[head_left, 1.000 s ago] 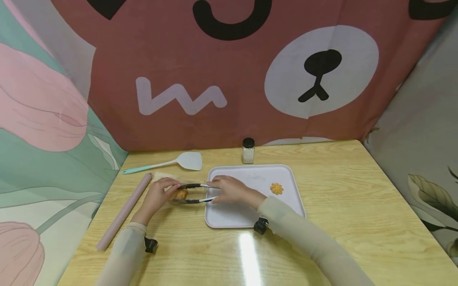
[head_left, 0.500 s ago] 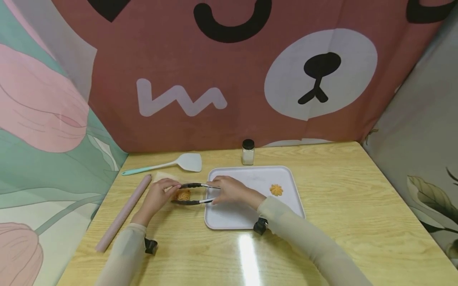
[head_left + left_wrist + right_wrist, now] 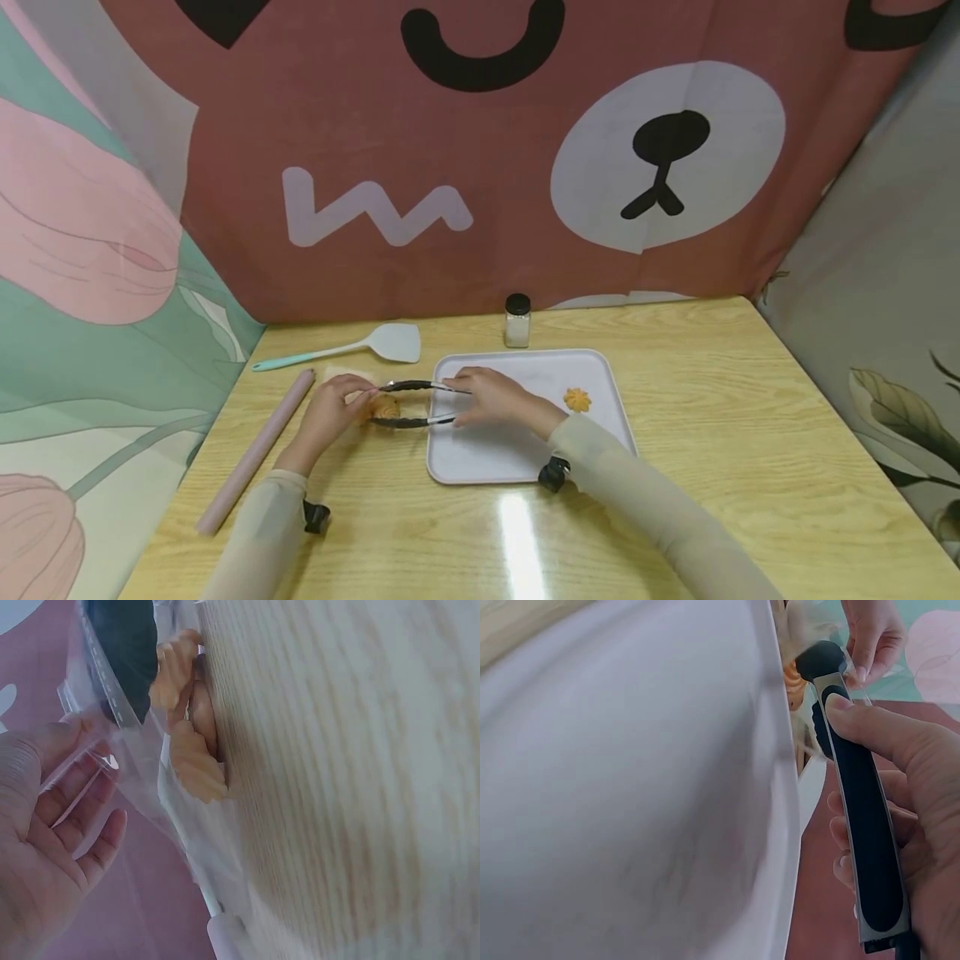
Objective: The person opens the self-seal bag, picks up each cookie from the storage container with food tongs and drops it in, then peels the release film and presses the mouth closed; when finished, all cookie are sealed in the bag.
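Note:
My left hand (image 3: 332,414) pinches the edge of a clear plastic bag (image 3: 139,776) between thumb and index finger, its other fingers relaxed. Piped, ridged cookies (image 3: 196,761) lie inside the bag, low over the table. My right hand (image 3: 497,397) grips metal tongs (image 3: 864,832) with black handle grips and dark tips. In the head view, the tongs' spread arms reach left from the tray to the bag, with a swirled cookie (image 3: 386,407) between their ends. Another flower-shaped cookie (image 3: 577,400) sits on the right part of the white tray (image 3: 480,468).
Behind the tray stands a small jar (image 3: 517,321) with a black lid. A white spatula (image 3: 396,342) with a mint handle lies at the back left. Left of the left hand is a pinkish rolling pin (image 3: 258,450). Fabric backdrops rise behind the wooden table (image 3: 720,467).
My right hand and the tongs have shifted slightly to the right. My left hand stays at the bag, and the cookie between the tongs shows a little differently.

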`<state>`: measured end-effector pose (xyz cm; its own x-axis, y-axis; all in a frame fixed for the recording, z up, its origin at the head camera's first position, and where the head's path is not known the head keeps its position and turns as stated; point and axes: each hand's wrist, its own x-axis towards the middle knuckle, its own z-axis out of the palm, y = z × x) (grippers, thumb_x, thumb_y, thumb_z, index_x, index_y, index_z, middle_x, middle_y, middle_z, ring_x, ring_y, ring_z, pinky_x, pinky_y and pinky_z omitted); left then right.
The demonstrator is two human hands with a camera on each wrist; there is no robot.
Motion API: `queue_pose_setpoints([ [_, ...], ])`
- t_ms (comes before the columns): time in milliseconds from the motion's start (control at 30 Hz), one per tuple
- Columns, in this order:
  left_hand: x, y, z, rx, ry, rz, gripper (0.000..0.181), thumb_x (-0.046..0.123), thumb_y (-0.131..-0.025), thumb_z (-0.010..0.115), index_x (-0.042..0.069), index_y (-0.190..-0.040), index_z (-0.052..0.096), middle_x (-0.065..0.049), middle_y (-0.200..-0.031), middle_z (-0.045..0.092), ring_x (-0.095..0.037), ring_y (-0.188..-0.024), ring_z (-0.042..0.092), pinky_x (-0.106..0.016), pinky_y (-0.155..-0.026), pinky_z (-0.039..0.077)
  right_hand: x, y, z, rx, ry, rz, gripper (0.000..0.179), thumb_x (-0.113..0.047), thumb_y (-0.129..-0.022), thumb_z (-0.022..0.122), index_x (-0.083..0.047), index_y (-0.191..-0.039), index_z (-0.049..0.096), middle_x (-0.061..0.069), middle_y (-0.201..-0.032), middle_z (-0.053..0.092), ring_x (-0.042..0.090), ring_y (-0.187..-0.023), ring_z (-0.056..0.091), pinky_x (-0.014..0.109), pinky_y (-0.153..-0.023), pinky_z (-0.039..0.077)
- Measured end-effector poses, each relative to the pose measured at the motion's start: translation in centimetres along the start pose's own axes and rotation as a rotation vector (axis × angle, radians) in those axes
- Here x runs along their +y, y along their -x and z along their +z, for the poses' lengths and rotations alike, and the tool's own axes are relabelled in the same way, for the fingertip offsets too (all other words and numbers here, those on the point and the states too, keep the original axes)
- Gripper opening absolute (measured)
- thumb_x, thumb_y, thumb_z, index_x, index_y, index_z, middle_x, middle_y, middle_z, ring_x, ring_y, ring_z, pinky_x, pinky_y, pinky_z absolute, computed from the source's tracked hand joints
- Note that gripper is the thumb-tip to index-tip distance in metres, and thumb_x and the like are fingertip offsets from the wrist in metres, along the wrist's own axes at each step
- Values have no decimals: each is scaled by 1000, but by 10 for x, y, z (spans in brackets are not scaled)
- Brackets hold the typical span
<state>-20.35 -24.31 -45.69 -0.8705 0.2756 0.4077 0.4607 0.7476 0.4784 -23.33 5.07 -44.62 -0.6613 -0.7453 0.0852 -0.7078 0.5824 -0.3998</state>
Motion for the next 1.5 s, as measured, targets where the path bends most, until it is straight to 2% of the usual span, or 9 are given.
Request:
queue_pose_setpoints([
  [267,0,-1,0,-2,-14,-33,5,5,-84,71,5,-88,74,-11,-93,70,-31,-91,64,-47,-83,51,12,28,-5,32,-42,39,70,-34,-76,79,-6,-135,53,10,-122,58,25,-112,55,38,-95,46],
  [467,2,-3,3,6,-2,-15,6,5,-84,71,5,-89,74,-10,-92,70,-31,-91,64,-47,-83,51,20,54,-16,96,-83,33,69,-33,-77,79,-4,-134,53,11,-121,59,24,-108,58,38,-91,49],
  [700,2,-4,7,0,19,-10,7,5,-84,70,6,-90,74,-9,-92,70,-31,-90,64,-48,-82,52,25,84,-31,158,-134,86,70,-32,-77,80,-3,-134,52,14,-125,57,30,-115,55,44,-94,47],
  [1000,-1,-1,10,-7,44,-5,7,4,-84,70,5,-90,74,-10,-93,70,-31,-92,64,-48,-83,51,37,116,-40,247,-115,126,69,-29,-74,82,-4,-132,55,13,-119,60,28,-107,58,42,-85,51],
  [1167,-3,0,11,2,46,-1,6,4,-84,70,5,-89,74,-9,-92,70,-30,-90,65,-47,-82,52,42,131,-41,281,-125,157,70,-28,-73,83,-5,-132,55,12,-119,61,28,-107,58,43,-87,51],
  [1333,-3,1,11,11,43,13,7,3,-84,71,4,-89,74,-8,-91,70,-29,-88,65,-47,-81,52,50,151,-41,307,-79,181,69,-29,-72,83,-3,-130,57,11,-116,62,27,-102,60,43,-84,52],
  [1500,-3,3,10,12,39,20,7,3,-84,70,3,-90,74,-9,-90,70,-30,-87,65,-48,-79,52,58,174,-45,316,-78,245,69,-29,-70,84,-2,-129,58,17,-118,61,34,-105,59,46,-84,52],
])
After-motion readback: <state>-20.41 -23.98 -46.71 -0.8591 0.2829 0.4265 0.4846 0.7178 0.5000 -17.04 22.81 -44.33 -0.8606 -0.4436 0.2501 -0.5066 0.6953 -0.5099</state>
